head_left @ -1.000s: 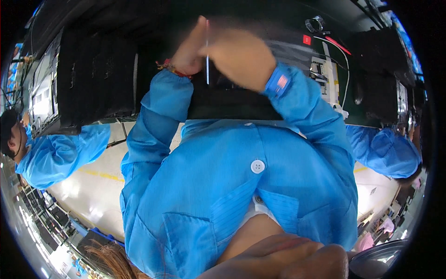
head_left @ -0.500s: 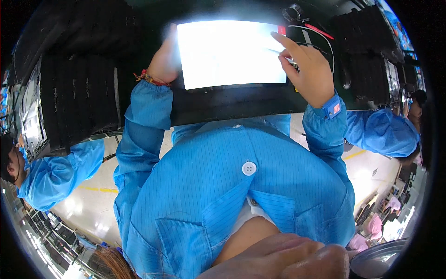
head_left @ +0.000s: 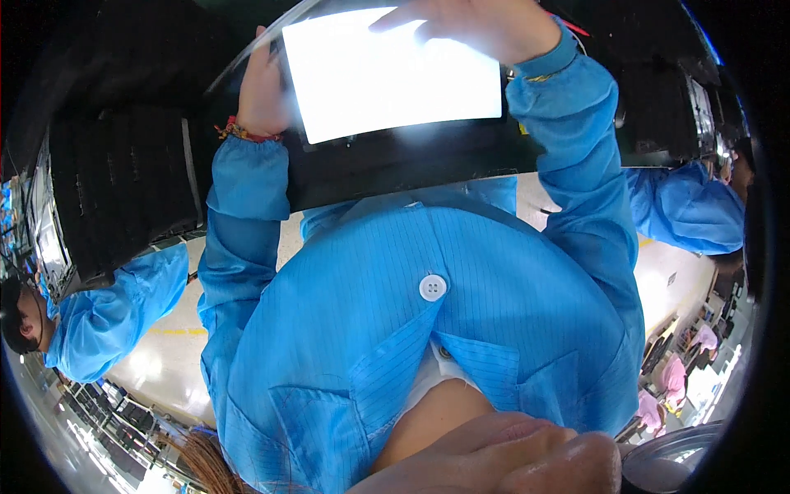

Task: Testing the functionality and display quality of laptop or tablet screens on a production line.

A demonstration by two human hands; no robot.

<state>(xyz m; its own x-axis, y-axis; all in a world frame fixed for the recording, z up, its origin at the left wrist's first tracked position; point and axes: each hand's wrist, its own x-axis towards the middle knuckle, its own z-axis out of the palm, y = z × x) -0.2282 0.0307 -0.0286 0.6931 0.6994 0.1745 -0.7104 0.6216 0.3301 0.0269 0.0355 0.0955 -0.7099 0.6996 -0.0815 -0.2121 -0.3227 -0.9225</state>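
Note:
A bright white flat rectangular panel (head_left: 387,74) faces me, glaring, above a black work surface (head_left: 395,165). My left hand (head_left: 262,89) grips the panel's left edge; a red braided band sits on that wrist. My right hand (head_left: 473,25) holds the panel's upper right part, with its fingers laid across the top edge. Both arms are in blue coat sleeves and reach up from my blue buttoned coat (head_left: 428,329).
Black ribbed trays (head_left: 123,189) stand at the left and more dark equipment (head_left: 658,107) at the right. One co-worker in a blue coat (head_left: 107,313) is at the left, another (head_left: 683,206) at the right. A pale floor (head_left: 173,354) lies below.
The panel, held edge-on between both hands a second ago, has turned flat toward me and come closer. My right hand has shifted from its right edge to its top.

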